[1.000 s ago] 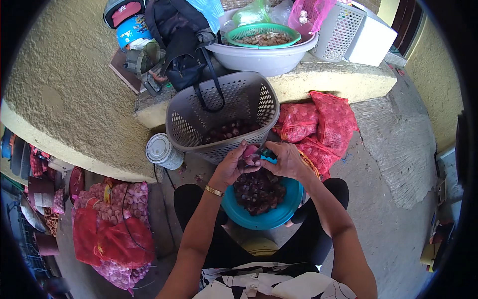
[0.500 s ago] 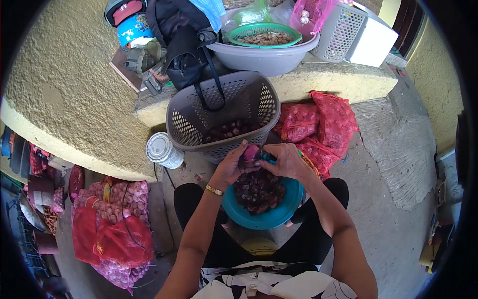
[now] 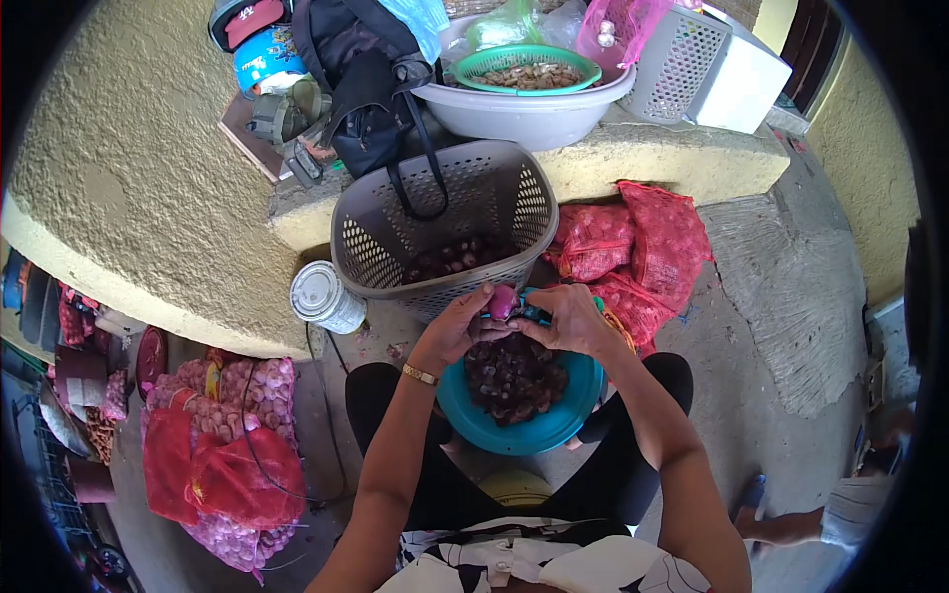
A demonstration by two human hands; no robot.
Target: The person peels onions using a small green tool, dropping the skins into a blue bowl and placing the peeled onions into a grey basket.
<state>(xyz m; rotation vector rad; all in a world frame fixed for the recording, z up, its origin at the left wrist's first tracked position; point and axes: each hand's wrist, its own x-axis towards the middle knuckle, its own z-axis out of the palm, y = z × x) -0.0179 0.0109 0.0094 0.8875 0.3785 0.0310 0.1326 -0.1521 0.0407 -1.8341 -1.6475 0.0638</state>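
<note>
Left hand (image 3: 457, 331): we are pinching a purple onion (image 3: 503, 301) between thumb and fingers; a gold watch (image 3: 420, 376) is circling the wrist.
Right hand (image 3: 570, 321): we are curling the fingers around a small blue thing (image 3: 535, 314) just beside the onion; our fingers are hiding much of it, so we cannot tell its kind.
Onion's place: we are holding it up in front of us, above the far side of the basin and near the basket.
Basin (image 3: 521, 442): it is sitting between our knees, blue and round, and dark skins (image 3: 514, 387) are heaping up inside.
Basket (image 3: 445, 288): it is standing just beyond our hands, grey and pierced with holes, with more dark onions (image 3: 460, 260) lying at its bottom.
Right of the basket: red mesh sacks (image 3: 670, 237) are leaning against a yellow ledge (image 3: 682, 170).
Left of the basket: a white bucket (image 3: 326, 296) is standing on the floor; nearer us, a bulging sack of pinkish bulbs (image 3: 227, 400) is lying.
Ledge: it is carrying a black bag (image 3: 371, 133) and a pale tub (image 3: 514, 121) with a green colander (image 3: 524, 91) on top.
Far right: another person's leg (image 3: 791, 527) is showing.
</note>
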